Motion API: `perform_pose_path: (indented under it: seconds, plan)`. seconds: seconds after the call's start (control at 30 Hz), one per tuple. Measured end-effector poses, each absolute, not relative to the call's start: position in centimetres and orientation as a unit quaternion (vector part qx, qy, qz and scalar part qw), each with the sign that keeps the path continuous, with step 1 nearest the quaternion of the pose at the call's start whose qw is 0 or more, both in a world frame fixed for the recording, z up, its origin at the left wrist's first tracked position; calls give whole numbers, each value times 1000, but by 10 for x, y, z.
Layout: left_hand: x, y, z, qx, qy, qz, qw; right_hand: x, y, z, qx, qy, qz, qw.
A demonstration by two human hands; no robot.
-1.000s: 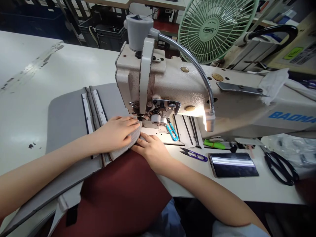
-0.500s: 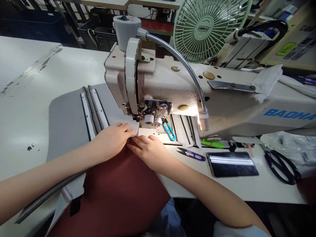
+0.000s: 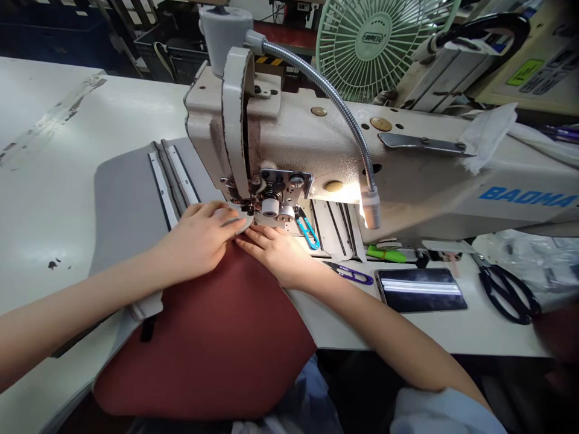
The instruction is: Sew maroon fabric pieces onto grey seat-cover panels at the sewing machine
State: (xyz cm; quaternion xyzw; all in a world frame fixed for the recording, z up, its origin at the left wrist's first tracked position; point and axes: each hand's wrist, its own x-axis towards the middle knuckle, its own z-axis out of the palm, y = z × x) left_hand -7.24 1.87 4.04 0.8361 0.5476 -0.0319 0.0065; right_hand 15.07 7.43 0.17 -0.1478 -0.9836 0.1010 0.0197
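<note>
Just in front of the needle area of a sewing machine, my left hand grips the grey edge of the fabric between thumb and fingers. My right hand rests beside it, fingers spread and lying on the dark red panel near its top edge. The grey panel extends to the left on the table, with two white strips along it. Part of the fabric edge is hidden beneath my fingers and the presser area.
Right of the needle lie blue snips, purple snips, a phone and black-handled scissors. A lamp hangs on a bent metal neck. Behind stands a green fan.
The red panel has swung out and shows more of its rounded lower edge. My left hand has shifted slightly up with the grey edge. The whole view has moved a little.
</note>
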Motion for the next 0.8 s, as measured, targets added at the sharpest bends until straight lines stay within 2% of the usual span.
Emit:
perform_pose_path:
  seconds: [0.07,0.2,0.33,0.43,0.57,0.8]
  plan:
    - [-99,-6,46,822,569,-23,-26,159,71,7,-104,-986,132,2]
    - [-144,-31,68,821,567,-57,-23,162,60,7,-26,-987,161,4]
    - [-122,-17,87,845,519,-109,-72,150,54,4,-10,-989,146,-12]
    - [-91,-1,82,877,445,-182,-4,147,52,5,-15,-991,136,-17]
    - [-94,18,69,867,472,-140,80,150,52,8,-16,-990,139,-14]
    - [-110,46,76,857,465,-220,37,158,57,15,-15,-985,171,-30]
